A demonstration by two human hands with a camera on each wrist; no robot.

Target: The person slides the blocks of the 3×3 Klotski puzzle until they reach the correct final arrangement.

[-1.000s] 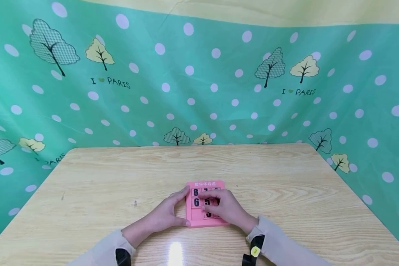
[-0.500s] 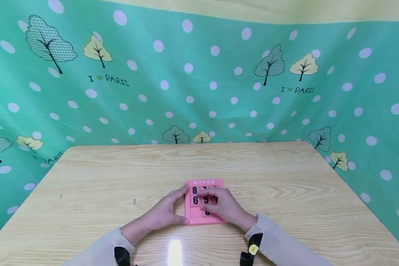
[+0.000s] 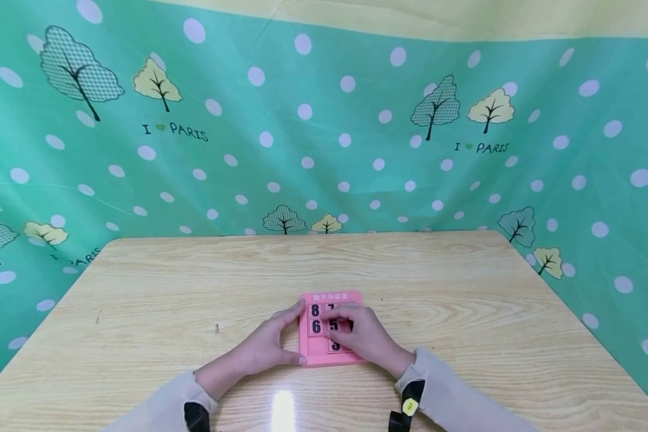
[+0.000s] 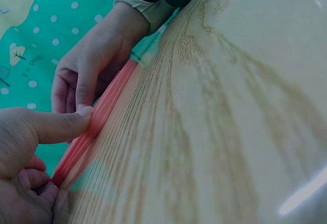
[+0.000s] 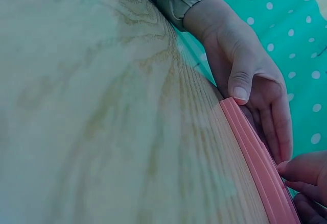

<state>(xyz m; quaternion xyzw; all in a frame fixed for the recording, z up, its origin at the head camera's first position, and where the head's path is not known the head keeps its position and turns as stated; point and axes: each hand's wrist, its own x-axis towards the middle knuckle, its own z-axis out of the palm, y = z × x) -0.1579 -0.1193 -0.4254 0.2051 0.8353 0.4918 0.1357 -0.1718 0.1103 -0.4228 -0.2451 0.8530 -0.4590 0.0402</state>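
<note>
A pink number slide puzzle (image 3: 317,359) lies flat on the table, with white writing along its far edge. My left hand (image 3: 267,347) grips its left side, index finger at the far corner and thumb at the near corner. Over the right part bends my right hand (image 3: 372,336), its curved thumb and index finger touching the tiles around the 5 tile (image 3: 333,326). The 8 tile (image 3: 315,310) and 6 tile (image 3: 315,327) show at the left; the near left slot holds no tile. Tiles on the right are hidden under the right hand. Both wrist views show the puzzle edge-on.
The wooden table (image 3: 167,300) reaches out on all sides of the puzzle. A green dotted cloth (image 3: 221,198) with printed trees hangs behind and beside it. Black bands (image 3: 413,393) sit on both wrists over light sleeves.
The head view has shifted slightly. Both hands keep their places on the puzzle, and no tile has visibly moved.
</note>
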